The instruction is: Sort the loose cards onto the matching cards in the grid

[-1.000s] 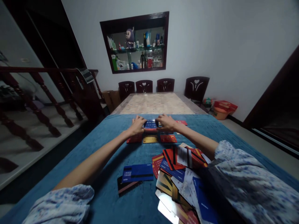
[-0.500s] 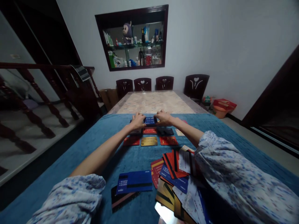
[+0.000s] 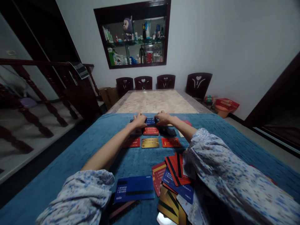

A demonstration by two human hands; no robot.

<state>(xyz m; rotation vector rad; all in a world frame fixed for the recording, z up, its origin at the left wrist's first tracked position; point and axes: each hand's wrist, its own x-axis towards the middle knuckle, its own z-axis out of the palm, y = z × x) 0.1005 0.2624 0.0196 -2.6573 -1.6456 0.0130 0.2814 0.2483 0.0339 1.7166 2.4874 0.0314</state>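
Note:
A blue card (image 3: 150, 121) lies in the far row on the blue cloth, between my two hands. My left hand (image 3: 140, 121) is bent around its left edge, thumb near the lower corner. At the opposite edge, the curled fingers of my right hand (image 3: 162, 118) touch the card; their tips are partly hidden. Just nearer lie a red card (image 3: 151, 131) and a dark card (image 3: 169, 132). The closest row has a red card (image 3: 132, 142), a gold card (image 3: 150, 142) and another red card (image 3: 171, 142).
A loose heap of cards (image 3: 178, 190) spreads under my right sleeve. Left of it, a blue card (image 3: 134, 188) overlaps a dark card (image 3: 124, 210). The blue cloth (image 3: 93, 150) covers the near table. Chairs (image 3: 143, 83) stand beyond the bare tabletop (image 3: 154, 101).
The view has shifted slightly, and my right sleeve covers more of the card heap. Both hands stay at the edges of the blue card, with little visible movement.

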